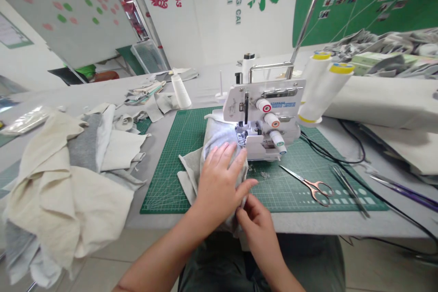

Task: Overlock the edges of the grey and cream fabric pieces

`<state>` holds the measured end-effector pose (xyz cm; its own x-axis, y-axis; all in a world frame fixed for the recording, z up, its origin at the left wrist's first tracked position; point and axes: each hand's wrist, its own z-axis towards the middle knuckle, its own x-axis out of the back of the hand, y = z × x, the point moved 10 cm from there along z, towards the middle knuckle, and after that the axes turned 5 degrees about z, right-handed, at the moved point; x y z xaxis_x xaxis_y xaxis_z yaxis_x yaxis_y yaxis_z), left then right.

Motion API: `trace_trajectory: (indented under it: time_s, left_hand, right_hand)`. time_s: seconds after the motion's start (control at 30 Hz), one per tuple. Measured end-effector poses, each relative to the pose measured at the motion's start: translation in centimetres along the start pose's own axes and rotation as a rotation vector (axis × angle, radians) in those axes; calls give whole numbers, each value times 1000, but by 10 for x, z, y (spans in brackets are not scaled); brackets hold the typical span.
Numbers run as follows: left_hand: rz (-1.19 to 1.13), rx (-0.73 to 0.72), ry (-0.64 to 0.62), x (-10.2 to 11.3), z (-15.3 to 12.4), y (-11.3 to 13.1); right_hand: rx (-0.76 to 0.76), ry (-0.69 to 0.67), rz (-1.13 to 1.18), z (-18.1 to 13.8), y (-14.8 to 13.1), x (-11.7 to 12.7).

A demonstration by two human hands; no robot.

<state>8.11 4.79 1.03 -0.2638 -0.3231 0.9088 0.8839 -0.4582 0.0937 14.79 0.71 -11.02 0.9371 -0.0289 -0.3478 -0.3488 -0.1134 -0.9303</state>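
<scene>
A white overlock sewing machine (pixel 236 105) stands on a green cutting mat (pixel 164 178), its lamp lit over the needle area. Light grey fabric (pixel 214 132) lies under the machine's presser foot and runs toward me over the table edge. My left hand (pixel 221 178) rests flat on this fabric with fingers spread, just in front of the foot. Lower and to the right, my right hand (pixel 255 216) pinches the fabric's right edge between thumb and fingers, near the front of the mat.
Scissors (pixel 310 185) and tweezers (pixel 351 190) lie right of the machine, beside a black cable (pixel 362 187). Purple-handled tweezers (pixel 407 191) sit farther right. Cream and grey fabric pieces (pixel 68 182) hang over the left edge. Thread cones (pixel 330 91) flank the machine; another cone (pixel 181 91) leans left.
</scene>
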Motion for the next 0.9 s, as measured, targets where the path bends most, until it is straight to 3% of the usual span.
trace_trajectory:
  time_s: [0.33,0.53,0.7,0.9]
  left_hand:
    - [-89,0,-64,4,-31,26]
    - [-87,43,-63,-2,-23,16]
    - [-61,40,-47,-2,-17,15]
    - [-23,44,-39,0,-12,9]
  right_hand:
    - [-18,-36,6,-4,-5,-8]
    - [7,70,10,-5,-6,5]
    - [-82,118,153,-3,1,6]
    - [-152,91,99,-6,10,2]
